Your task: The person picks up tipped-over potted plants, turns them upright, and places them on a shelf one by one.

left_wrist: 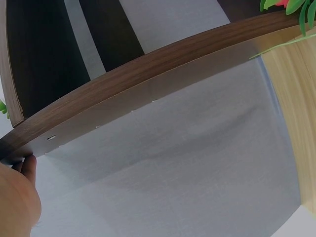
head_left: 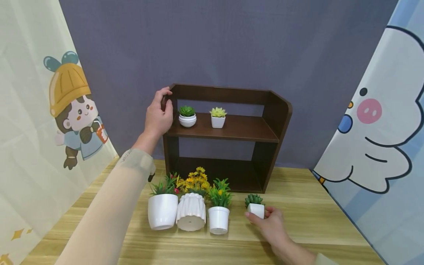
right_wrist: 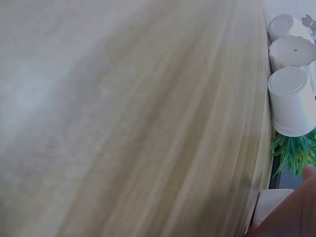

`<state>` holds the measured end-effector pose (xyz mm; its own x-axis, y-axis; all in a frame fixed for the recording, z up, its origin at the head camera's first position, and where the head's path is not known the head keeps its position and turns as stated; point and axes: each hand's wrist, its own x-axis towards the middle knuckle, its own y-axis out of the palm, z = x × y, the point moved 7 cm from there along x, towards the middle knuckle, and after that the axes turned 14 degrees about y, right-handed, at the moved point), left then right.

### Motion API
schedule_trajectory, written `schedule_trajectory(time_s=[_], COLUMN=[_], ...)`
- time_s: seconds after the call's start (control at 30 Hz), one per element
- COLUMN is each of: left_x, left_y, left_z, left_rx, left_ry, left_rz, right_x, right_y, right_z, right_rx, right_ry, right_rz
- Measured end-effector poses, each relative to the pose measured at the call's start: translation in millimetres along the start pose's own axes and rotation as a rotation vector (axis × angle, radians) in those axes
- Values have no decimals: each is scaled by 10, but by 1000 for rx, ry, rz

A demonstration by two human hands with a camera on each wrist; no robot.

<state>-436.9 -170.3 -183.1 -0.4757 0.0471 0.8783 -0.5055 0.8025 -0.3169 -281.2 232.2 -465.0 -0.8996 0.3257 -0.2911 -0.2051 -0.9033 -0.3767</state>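
Note:
My left hand (head_left: 159, 115) grips the upper left edge of a dark brown wooden shelf (head_left: 232, 129); the left wrist view shows that shelf side (left_wrist: 148, 74) with my fingers (left_wrist: 24, 170) on it. On the shelf's middle board stand a round white pot with a green succulent (head_left: 187, 116) and a square white pot with a yellow-green succulent (head_left: 218, 117). My right hand (head_left: 269, 221) holds a small square white pot with a green succulent (head_left: 255, 207) on the table in front of the shelf. In the right wrist view the pot's corner (right_wrist: 270, 205) shows beside my hand.
Three white pots lie in a row before the shelf: one with red-tipped greens (head_left: 162, 209), a ribbed one with yellow flowers (head_left: 191, 213), a small one with green leaves (head_left: 218, 217). The light wooden table (head_left: 314, 228) is framed by cartoon curtains left (head_left: 43, 129) and right (head_left: 381, 129).

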Motion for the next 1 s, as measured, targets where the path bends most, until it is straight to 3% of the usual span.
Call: schedule_trajectory(time_s=[0.73,1.0], left_x=[-3,-2], left_y=[-6,-3], left_z=[-15,-5], left_rx=[10,10], left_ry=[10,21], left_rz=[-14,-21], right_x=[78,102], right_y=[1,-6], right_z=[-43,-40], right_rx=[-17,-33], right_ry=[-7,-9], right_rz=[15,70])
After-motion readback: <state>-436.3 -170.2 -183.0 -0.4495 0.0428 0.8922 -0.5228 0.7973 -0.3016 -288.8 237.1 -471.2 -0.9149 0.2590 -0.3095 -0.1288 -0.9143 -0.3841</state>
